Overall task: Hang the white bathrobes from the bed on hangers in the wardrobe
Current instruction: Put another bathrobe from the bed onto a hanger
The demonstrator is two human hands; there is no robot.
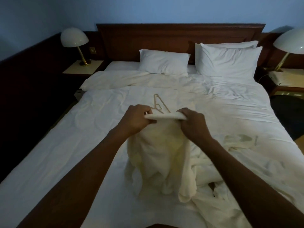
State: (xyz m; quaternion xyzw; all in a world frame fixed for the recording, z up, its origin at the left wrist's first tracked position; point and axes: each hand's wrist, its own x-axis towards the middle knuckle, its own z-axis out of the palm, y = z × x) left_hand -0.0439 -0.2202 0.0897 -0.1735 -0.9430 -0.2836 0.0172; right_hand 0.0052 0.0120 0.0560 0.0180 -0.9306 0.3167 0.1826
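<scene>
A white bathrobe hangs above the bed, held up by its collar edge. My left hand pinches the left end of that edge and my right hand grips the right end. The robe's lower part drapes onto the sheet. Just beyond my hands a pale wooden hanger lies flat on the bed. A second white bathrobe lies crumpled on the bed to the right, with another hanger partly showing among its folds. No wardrobe is in view.
Pillows lean against the dark wooden headboard. A white dome lamp stands on the left bedside table, another lamp on the right one. Dark floor flanks the bed on both sides.
</scene>
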